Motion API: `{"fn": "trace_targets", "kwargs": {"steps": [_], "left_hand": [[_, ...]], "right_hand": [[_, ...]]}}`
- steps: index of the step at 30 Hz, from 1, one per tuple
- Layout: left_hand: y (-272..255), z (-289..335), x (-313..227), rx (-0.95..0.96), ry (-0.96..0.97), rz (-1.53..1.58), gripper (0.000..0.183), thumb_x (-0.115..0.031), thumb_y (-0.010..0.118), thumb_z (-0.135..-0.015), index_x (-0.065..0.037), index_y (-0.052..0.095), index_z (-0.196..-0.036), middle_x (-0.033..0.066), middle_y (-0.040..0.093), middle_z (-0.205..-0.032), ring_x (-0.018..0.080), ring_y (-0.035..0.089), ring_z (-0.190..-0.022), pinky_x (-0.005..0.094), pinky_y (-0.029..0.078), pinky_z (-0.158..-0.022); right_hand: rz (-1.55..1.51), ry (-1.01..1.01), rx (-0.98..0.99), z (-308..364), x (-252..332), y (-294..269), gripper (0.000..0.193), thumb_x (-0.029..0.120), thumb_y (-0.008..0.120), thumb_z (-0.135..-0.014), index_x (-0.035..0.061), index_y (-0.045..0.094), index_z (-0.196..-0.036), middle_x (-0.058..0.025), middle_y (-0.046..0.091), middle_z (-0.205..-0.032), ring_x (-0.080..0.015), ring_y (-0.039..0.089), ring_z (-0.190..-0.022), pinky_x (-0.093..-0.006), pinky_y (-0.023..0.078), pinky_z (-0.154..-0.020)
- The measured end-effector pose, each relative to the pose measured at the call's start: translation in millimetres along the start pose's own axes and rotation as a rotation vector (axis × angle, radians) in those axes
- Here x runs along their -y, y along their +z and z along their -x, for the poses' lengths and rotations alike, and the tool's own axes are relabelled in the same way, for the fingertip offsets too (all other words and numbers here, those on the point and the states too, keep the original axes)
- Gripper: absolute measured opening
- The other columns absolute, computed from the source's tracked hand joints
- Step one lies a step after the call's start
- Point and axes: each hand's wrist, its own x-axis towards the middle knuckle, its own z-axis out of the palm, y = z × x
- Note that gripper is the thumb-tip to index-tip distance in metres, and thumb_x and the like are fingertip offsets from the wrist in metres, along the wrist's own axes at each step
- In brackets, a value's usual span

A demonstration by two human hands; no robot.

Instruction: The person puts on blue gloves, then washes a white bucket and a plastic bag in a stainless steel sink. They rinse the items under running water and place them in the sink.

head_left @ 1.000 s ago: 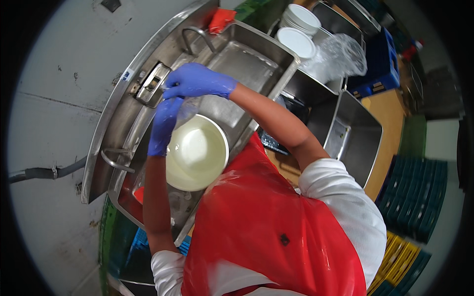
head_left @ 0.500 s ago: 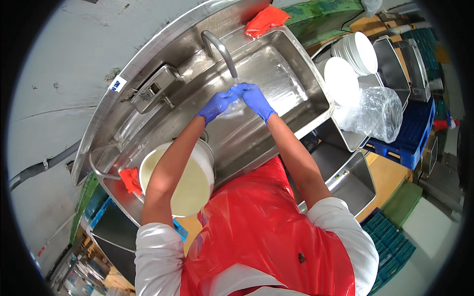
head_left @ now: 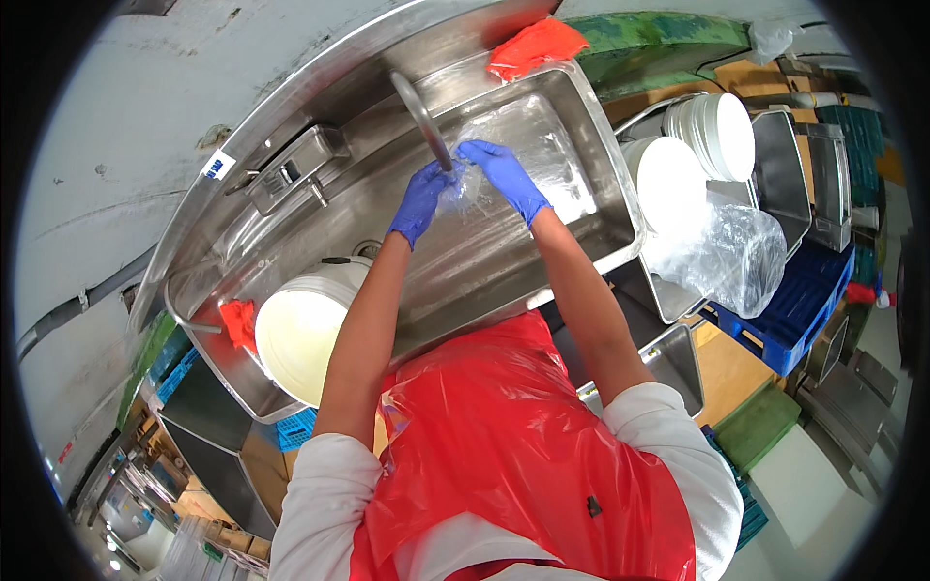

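Note:
My left hand [head_left: 418,205], in a blue-purple glove, is beside the spout [head_left: 422,121] with its fingers curled in. My right hand [head_left: 506,182], gloved alike, reaches in from the other side, its fingers pressed together and bent toward the left hand. Something clear and glistening [head_left: 457,190] shows between them below the spout; whether it is running water or thin clear plastic I cannot tell. Both hands are over the basin of a large steel sink [head_left: 620,160]. What their fingertips close on is hidden.
A white bucket [head_left: 302,339] stands at the sink's left end near a red cloth [head_left: 238,324]. Another red cloth [head_left: 538,48] lies on the far rim. White buckets [head_left: 715,136] and a clear plastic bag [head_left: 731,254] are at the right, above a blue pallet [head_left: 790,305]. A steel dispenser box [head_left: 295,169] sits at the back.
My hands, fingertips together half a second ago, are now slightly apart, the left one closer to the spout. The view has shifted and turned a little.

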Motion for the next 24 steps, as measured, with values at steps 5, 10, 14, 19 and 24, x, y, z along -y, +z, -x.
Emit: {"fn": "trace_targets", "kwargs": {"steps": [5, 10, 14, 19, 24], "left_hand": [[-7.3, 16.4, 14.1, -0.171, 0.036, 0.165, 0.031, -0.01, 0.061, -0.1, 0.001, 0.065, -0.128, 0.0046, 0.071, -0.113, 0.012, 0.064, -0.1, 0.0287, 0.051, -0.088], [14.8, 10.7, 15.6, -0.288, 0.087, -0.269, 0.024, -0.014, 0.06, -0.102, -0.001, 0.07, -0.12, 0.0049, 0.074, -0.104, 0.0129, 0.066, -0.092, 0.0314, 0.053, -0.082], [49.5, -0.2, -6.8, -0.316, 0.053, -0.471, 0.025, -0.022, 0.064, -0.1, -0.002, 0.071, -0.114, 0.0138, 0.076, -0.099, 0.0198, 0.07, -0.087, 0.0356, 0.054, -0.079], [41.3, 0.8, -11.8, -0.285, 0.123, -0.472, 0.032, -0.029, 0.066, -0.097, 0.0, 0.071, -0.109, 0.0218, 0.074, -0.098, 0.0301, 0.072, -0.086, 0.0398, 0.054, -0.078], [11.7, 39.9, -16.0, -0.215, 0.258, -0.307, 0.022, -0.015, 0.054, -0.103, 0.003, 0.065, -0.105, 0.0091, 0.071, -0.099, 0.0153, 0.059, -0.09, 0.0336, 0.048, -0.085]], "right_hand": [[-0.232, 0.248, 0.017, 32.2, -16.7, 39.4, 0.053, 0.046, 0.059, -0.104, 0.0037, 0.065, -0.135, -0.0079, 0.068, -0.126, -0.0165, 0.065, -0.099, -0.0287, 0.054, -0.085], [0.059, 0.141, -0.162, 14.7, -70.9, 50.1, 0.042, 0.043, 0.049, -0.108, 0.009, 0.068, -0.122, -0.0006, 0.067, -0.098, -0.0088, 0.063, -0.086, -0.028, 0.052, -0.063], [-0.128, 0.222, -0.192, 8.8, -72.2, 27.3, 0.042, 0.039, 0.049, -0.108, 0.006, 0.068, -0.126, -0.0024, 0.07, -0.103, -0.0114, 0.064, -0.091, -0.0286, 0.052, -0.075], [-0.211, 0.18, -0.121, -6.4, -61.2, 17.6, 0.041, 0.036, 0.051, -0.106, 0.008, 0.068, -0.13, -0.0047, 0.071, -0.112, -0.0135, 0.064, -0.099, -0.0332, 0.053, -0.077], [-0.11, 0.286, -0.03, 13.1, -44.0, 8.2, 0.036, 0.033, 0.054, -0.104, 0.0067, 0.068, -0.125, -0.0024, 0.07, -0.105, -0.0139, 0.065, -0.092, -0.0319, 0.053, -0.077]]}}
